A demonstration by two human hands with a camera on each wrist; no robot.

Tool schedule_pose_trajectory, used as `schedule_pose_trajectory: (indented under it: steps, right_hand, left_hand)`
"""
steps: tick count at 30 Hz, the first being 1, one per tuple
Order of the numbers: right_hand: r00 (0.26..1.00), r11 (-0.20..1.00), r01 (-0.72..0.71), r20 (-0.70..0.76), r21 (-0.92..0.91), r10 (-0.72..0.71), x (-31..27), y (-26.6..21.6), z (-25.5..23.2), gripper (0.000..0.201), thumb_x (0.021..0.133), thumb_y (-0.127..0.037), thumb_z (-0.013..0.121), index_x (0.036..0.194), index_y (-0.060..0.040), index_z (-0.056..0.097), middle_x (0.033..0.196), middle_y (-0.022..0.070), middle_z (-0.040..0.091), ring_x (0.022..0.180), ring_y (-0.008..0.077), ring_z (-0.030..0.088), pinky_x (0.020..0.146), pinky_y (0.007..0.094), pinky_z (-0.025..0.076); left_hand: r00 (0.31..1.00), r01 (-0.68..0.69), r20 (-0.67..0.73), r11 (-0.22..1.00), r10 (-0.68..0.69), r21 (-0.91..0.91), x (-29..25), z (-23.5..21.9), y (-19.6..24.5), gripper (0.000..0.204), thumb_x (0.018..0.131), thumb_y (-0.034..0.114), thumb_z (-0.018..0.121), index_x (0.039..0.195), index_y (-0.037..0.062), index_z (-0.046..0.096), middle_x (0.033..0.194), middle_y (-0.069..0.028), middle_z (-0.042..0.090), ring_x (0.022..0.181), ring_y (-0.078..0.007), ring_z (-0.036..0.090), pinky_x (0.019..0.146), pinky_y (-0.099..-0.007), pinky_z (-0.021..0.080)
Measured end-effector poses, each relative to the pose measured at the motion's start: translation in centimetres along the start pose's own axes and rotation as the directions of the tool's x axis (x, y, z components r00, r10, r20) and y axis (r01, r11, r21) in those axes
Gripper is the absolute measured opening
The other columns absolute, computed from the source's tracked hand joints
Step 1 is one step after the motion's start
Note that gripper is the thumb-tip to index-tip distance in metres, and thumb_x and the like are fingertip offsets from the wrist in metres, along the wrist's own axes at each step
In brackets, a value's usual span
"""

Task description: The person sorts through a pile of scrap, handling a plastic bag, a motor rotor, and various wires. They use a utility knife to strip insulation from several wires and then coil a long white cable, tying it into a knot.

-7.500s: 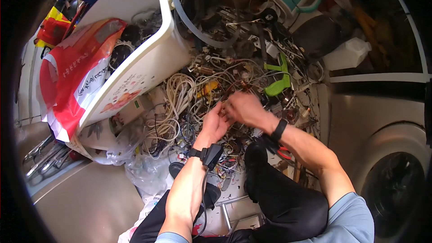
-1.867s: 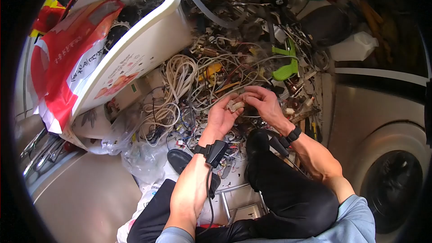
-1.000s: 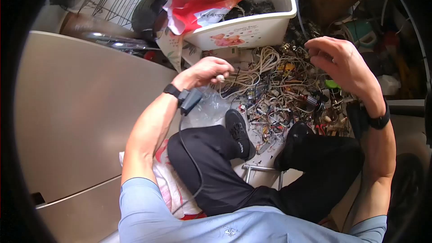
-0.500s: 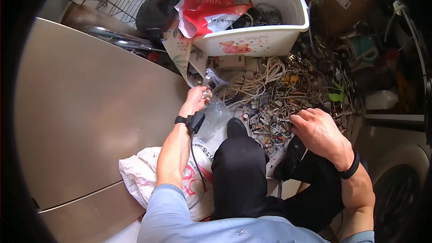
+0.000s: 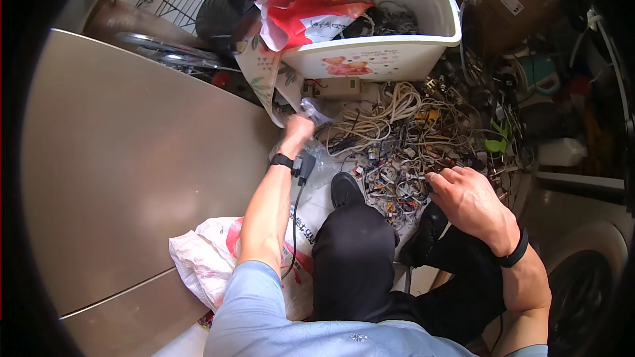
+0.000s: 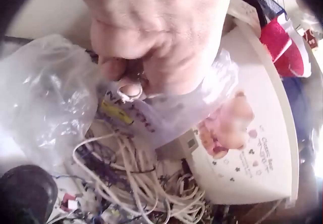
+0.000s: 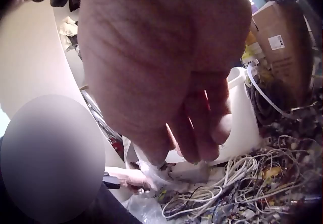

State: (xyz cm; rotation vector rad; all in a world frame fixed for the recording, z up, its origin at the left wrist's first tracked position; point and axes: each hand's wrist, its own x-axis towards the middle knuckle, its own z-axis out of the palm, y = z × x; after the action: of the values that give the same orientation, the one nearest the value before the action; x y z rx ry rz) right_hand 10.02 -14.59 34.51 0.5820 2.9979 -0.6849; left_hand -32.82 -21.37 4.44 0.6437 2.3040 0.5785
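Above the crumpled clear plastic bag [image 5: 316,166], the left hand [image 5: 299,133] reaches beside the leaf-patterned container [image 5: 259,69]. Its fingers are curled in the left wrist view, where a small pale piece [image 6: 129,93] shows at the fingertips, mostly hidden by the left hand [image 6: 156,42]. A thin printed plastic bag [image 6: 166,113] lies just behind it. The right hand [image 5: 468,197] hangs palm down over the edge of the heap of wires and small parts [image 5: 400,185]. In the right wrist view the right hand [image 7: 166,77] has loosely bent fingers and holds nothing.
A white bin [image 5: 403,58] with a red-and-white bag [image 5: 324,10] stands behind the coiled cream cable [image 5: 400,107]. A green plastic piece [image 5: 496,144] lies at right. Metallic panels stand left; a white sack [image 5: 215,244] lies beside the leg.
The hands were together over the heap around a pale piece, then separated. The left moved toward the patterned container, rising slightly since the last frame; the right came down near the knee and stays there.
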Motion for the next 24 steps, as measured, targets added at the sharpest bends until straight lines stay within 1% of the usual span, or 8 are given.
schedule_pose_trajectory:
  steps: [4, 6, 7, 12, 16, 19, 22, 24]
  right_hand:
    - [0.998, 1.0, -0.009, 0.065, -0.02, 0.011, 0.2, -0.2, 0.3, 0.022, 0.087, -0.014, 0.072, 0.102, -0.0018, 0.061, 0.08, 0.0131, 0.063, 0.081, 0.0329, 0.065, 0.074, 0.0432, 0.052]
    - [0.998, 1.0, -0.01, 0.055, -0.014, 0.011, 0.3, -0.5, 0.3, 0.029, 0.086, -0.014, 0.072, 0.109, -0.0009, 0.06, 0.08, 0.0129, 0.063, 0.081, 0.0326, 0.065, 0.074, 0.043, 0.052]
    - [0.999, 1.0, -0.013, 0.047, -0.005, 0.013, 0.3, -0.6, 0.2, 0.035, 0.086, -0.014, 0.073, 0.116, 0.0, 0.06, 0.081, 0.0128, 0.063, 0.081, 0.0323, 0.065, 0.074, 0.0427, 0.052]
    - [1.0, 1.0, 0.003, -0.019, -0.003, -0.003, 0.3, -1.0, 0.1, 0.045, 0.087, -0.014, 0.072, 0.127, 0.0012, 0.057, 0.08, 0.0118, 0.063, 0.08, 0.0317, 0.065, 0.075, 0.0426, 0.052]
    - [0.998, 0.999, 0.021, 0.06, -0.034, -0.019, 0.0, -0.4, 0.1, 0.042, 0.087, -0.013, 0.071, 0.125, 0.0, 0.057, 0.08, 0.011, 0.062, 0.081, 0.0306, 0.064, 0.075, 0.0416, 0.052]
    - [1.0, 1.0, 0.001, 0.023, -0.01, 0.0, 0.0, -0.9, -0.2, 0.034, 0.087, -0.012, 0.071, 0.117, -0.0013, 0.06, 0.08, 0.0101, 0.062, 0.08, 0.0301, 0.064, 0.074, 0.0408, 0.051]
    - [0.999, 0.999, 0.03, 0.03, -0.028, -0.03, 0.0, -0.6, 0.0, 0.028, 0.087, -0.013, 0.071, 0.111, -0.002, 0.061, 0.08, 0.0095, 0.062, 0.08, 0.03, 0.064, 0.074, 0.0407, 0.051]
    - [0.999, 0.999, 0.029, 0.04, -0.02, -0.028, 0.1, -0.4, 0.2, 0.026, 0.088, -0.013, 0.07, 0.109, -0.0021, 0.062, 0.08, 0.0093, 0.062, 0.08, 0.0298, 0.064, 0.074, 0.0407, 0.051]
  left_hand:
    - [0.939, -0.327, 0.216, 0.889, 0.268, 0.32, -2.5, 6.9, -2.7, 0.031, 0.095, 0.027, 0.056, 0.099, -0.0001, 0.07, 0.077, -0.0173, 0.071, 0.063, -0.0262, 0.069, 0.058, -0.0418, 0.053]
    - [0.944, -0.037, 0.325, 0.954, -0.064, 0.297, -7.0, 5.9, 1.4, 0.03, 0.082, 0.01, 0.056, 0.101, -0.0039, 0.075, 0.103, -0.0291, 0.073, 0.102, -0.0399, 0.073, 0.086, -0.0443, 0.057]
    - [0.909, -0.055, 0.408, 0.947, -0.084, 0.318, -7.9, 5.7, 2.2, 0.032, 0.083, 0.009, 0.055, 0.103, -0.0051, 0.075, 0.108, -0.0308, 0.071, 0.107, -0.0411, 0.071, 0.089, -0.0447, 0.056]
    - [0.975, -0.168, 0.164, 0.979, 0.148, 0.116, -10.1, 7.3, 1.1, 0.033, 0.089, 0.017, 0.055, 0.105, -0.0049, 0.074, 0.111, -0.0324, 0.069, 0.111, -0.045, 0.067, 0.094, -0.0481, 0.054]
    - [0.996, -0.001, 0.085, 0.999, 0.004, -0.033, -7.1, 5.8, 0.5, 0.035, 0.089, 0.022, 0.058, 0.105, -0.0053, 0.073, 0.105, -0.0317, 0.07, 0.109, -0.0482, 0.066, 0.093, -0.0496, 0.054]
    - [0.982, 0.18, 0.088, 0.966, -0.166, -0.187, -7.1, 2.1, 2.2, 0.032, 0.092, 0.023, 0.058, 0.087, -0.0061, 0.071, 0.078, -0.0228, 0.071, 0.068, -0.0334, 0.071, 0.057, -0.0444, 0.052]
    - [0.956, 0.294, 0.186, 0.779, -0.229, -0.554, -5.3, 1.5, 1.4, 0.013, 0.094, 0.015, 0.057, 0.087, 0.0057, 0.061, 0.068, -0.0044, 0.058, 0.05, -0.0152, 0.05, 0.042, -0.0321, 0.033]
    - [0.95, 0.309, 0.2, 0.653, -0.238, -0.691, -4.5, 1.0, 1.0, 0.009, 0.095, 0.014, 0.057, 0.09, 0.007, 0.059, 0.071, -0.0042, 0.057, 0.052, -0.0143, 0.05, 0.043, -0.0312, 0.032]
